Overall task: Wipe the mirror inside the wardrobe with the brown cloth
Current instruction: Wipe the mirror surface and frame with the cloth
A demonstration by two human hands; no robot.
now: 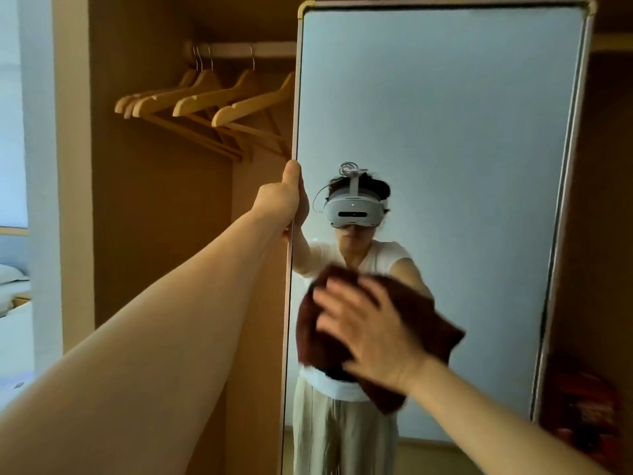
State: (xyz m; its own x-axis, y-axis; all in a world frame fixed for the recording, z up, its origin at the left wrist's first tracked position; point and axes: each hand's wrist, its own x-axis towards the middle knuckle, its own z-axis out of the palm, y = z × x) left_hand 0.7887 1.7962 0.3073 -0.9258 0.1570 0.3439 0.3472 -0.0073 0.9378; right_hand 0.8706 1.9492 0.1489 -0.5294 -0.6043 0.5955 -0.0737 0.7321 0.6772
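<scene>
A tall framed mirror (462, 114) stands swung out of the wooden wardrobe and fills the right half of the view. My left hand (281, 200) grips the mirror's left edge at mid height, thumb up along the frame. My right hand (370, 330) presses the brown cloth (428, 320) flat against the lower glass with fingers spread; the hand is motion-blurred. The cloth bunches out around the hand on all sides. The glass reflects me and a pale wall.
Several wooden hangers (205, 101) hang from a rail (246, 49) in the wardrobe bay to the mirror's left. A red object (589, 406) sits in the dark bay at the right. A bed (13, 303) shows at the far left.
</scene>
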